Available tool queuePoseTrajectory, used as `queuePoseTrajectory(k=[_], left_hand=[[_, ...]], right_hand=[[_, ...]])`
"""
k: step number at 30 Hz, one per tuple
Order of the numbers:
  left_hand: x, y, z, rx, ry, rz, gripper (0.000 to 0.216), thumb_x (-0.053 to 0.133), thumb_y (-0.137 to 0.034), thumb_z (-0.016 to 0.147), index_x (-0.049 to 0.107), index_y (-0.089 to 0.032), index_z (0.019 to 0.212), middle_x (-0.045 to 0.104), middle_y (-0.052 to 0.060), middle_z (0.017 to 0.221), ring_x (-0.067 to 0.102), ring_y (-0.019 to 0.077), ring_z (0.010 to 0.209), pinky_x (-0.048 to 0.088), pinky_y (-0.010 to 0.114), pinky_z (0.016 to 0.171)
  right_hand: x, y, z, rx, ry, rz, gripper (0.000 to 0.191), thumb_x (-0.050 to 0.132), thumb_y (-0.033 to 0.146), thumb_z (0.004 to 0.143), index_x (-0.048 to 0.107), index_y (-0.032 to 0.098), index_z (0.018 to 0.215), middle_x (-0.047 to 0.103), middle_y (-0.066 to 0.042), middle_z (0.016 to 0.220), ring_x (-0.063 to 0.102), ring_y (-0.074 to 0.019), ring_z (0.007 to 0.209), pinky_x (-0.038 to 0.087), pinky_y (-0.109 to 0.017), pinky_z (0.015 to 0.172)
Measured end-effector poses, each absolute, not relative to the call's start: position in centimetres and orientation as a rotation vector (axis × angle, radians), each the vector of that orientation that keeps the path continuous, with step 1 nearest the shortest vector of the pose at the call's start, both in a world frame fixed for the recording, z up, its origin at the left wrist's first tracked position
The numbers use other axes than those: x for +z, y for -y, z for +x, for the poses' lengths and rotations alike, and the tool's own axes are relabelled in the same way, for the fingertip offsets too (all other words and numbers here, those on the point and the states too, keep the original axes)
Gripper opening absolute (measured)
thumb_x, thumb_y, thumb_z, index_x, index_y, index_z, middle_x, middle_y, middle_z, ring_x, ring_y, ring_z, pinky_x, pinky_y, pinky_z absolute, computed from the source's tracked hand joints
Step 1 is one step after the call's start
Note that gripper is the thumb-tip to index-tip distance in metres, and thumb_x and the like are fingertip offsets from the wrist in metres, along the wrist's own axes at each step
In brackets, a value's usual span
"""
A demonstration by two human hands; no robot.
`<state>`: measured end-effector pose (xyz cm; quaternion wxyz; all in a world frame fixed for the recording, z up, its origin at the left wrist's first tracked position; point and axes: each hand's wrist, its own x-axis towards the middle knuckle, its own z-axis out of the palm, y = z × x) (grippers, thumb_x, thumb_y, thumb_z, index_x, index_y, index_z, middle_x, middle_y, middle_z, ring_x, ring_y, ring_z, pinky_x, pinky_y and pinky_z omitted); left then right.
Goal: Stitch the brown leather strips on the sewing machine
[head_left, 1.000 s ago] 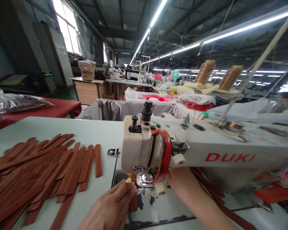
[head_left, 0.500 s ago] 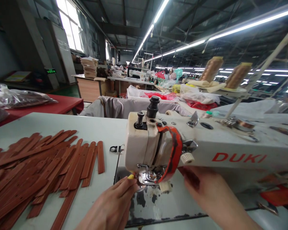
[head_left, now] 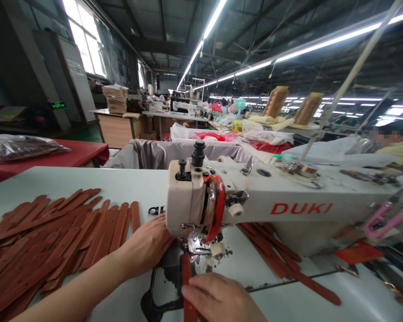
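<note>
A brown leather strap (head_left: 186,269) runs toward me from the presser foot (head_left: 197,247) of the white sewing machine (head_left: 184,201). Its near end is in my right hand (head_left: 223,297), with curled fingertips laid across it. My left hand (head_left: 151,243) reaches to the left side of the machine head, and its fingertips are hidden behind it. Several more leather straps (head_left: 272,250) lie beneath the machine arm, one sticking out to the right. A large pile of similar straps (head_left: 60,241) is spread over the table on my left.
Pink-handled snips (head_left: 386,214) are at the right, near a red piece (head_left: 359,253). Two thread cones (head_left: 276,102) stand behind the machine. A grey cloth-lined bin (head_left: 147,152) is past the table's far edge. A person in yellow (head_left: 401,150) is at far right.
My right hand has come from behind the machine arm to the front, onto a strap. My left hand has moved from the presser foot to the far left side of the head. The view has shifted right.
</note>
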<state>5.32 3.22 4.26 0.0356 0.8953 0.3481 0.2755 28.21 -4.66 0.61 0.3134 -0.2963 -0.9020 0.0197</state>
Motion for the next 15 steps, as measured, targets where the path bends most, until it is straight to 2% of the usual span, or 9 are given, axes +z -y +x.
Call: queuePoseTrajectory(k=[3, 6, 11, 15], left_hand=[[5.0, -1.9, 3.7, 0.857, -1.145, 2.754, 0.036, 0.033, -0.011, 0.09, 0.068, -0.018, 0.097, 0.072, 0.004, 0.097, 0.068, 0.0188, 0.096, 0.051, 0.031, 0.095], [4.6, 0.7, 3.4, 0.892, -1.215, 2.749, 0.045, 0.031, -0.009, 0.089, 0.063, -0.017, 0.119, 0.068, 0.007, 0.118, 0.064, 0.0213, 0.111, 0.049, 0.033, 0.098], [1.2, 3.5, 5.5, 0.873, -1.038, 2.817, 0.05, 0.047, -0.011, 0.082, 0.057, -0.025, 0.129, 0.069, 0.003, 0.12, 0.067, 0.0166, 0.106, 0.053, 0.021, 0.094], [-0.5, 3.5, 5.9, 0.921, -1.016, 2.837, 0.06, 0.048, -0.008, 0.079, 0.049, -0.023, 0.138, 0.067, 0.005, 0.124, 0.067, 0.0175, 0.108, 0.054, 0.022, 0.094]], right_hand=[[-0.5, 3.3, 27.2, -0.022, 2.39, -0.737, 0.02, 0.051, 0.018, 0.097, 0.069, 0.016, 0.104, 0.074, -0.007, 0.093, 0.069, -0.017, 0.082, 0.058, -0.023, 0.077], [-1.6, 3.1, 27.1, -0.023, 2.392, -0.808, 0.02, 0.05, 0.017, 0.097, 0.069, 0.016, 0.104, 0.073, -0.007, 0.09, 0.068, -0.0172, 0.079, 0.057, -0.024, 0.075], [-2.4, 3.2, 26.9, -0.009, 2.404, -0.844, 0.017, 0.055, 0.016, 0.094, 0.069, 0.017, 0.102, 0.071, -0.005, 0.086, 0.067, -0.0178, 0.075, 0.057, -0.024, 0.074], [-2.4, 3.1, 26.6, 0.014, 2.383, -0.841, 0.019, 0.052, 0.017, 0.096, 0.069, 0.017, 0.104, 0.071, -0.005, 0.087, 0.068, -0.0185, 0.075, 0.058, -0.026, 0.072]])
